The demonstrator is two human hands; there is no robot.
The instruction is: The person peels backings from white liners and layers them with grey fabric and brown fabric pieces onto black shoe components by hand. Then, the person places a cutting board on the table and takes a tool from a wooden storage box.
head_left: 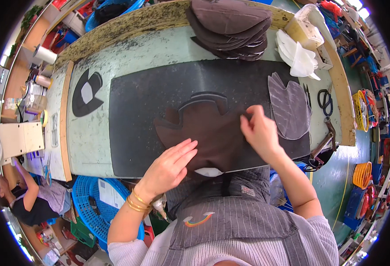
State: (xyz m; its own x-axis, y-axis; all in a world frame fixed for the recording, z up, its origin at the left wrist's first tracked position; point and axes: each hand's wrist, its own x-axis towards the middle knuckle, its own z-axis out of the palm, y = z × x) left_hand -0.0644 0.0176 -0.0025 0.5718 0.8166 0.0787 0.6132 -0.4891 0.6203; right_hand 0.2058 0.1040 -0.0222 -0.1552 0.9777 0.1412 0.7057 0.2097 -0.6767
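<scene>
On the black work mat in front of me lies a dark brown leather-like piece with a notched far edge, probably a shoe part. A dark strip with a lighter edge runs along that notched edge. My left hand rests at the near left of the brown piece, its fingers stretched out. With bent fingers pressed together, my right hand pinches the piece's right edge. A small white patch shows at the piece's near edge, by the table's front.
A stack of brown pieces stands at the back, beside white shaped pieces. Right of the mat are a grey lined piece, scissors and a hammer-like tool. A dark cut piece lies left; a blue basket stands below.
</scene>
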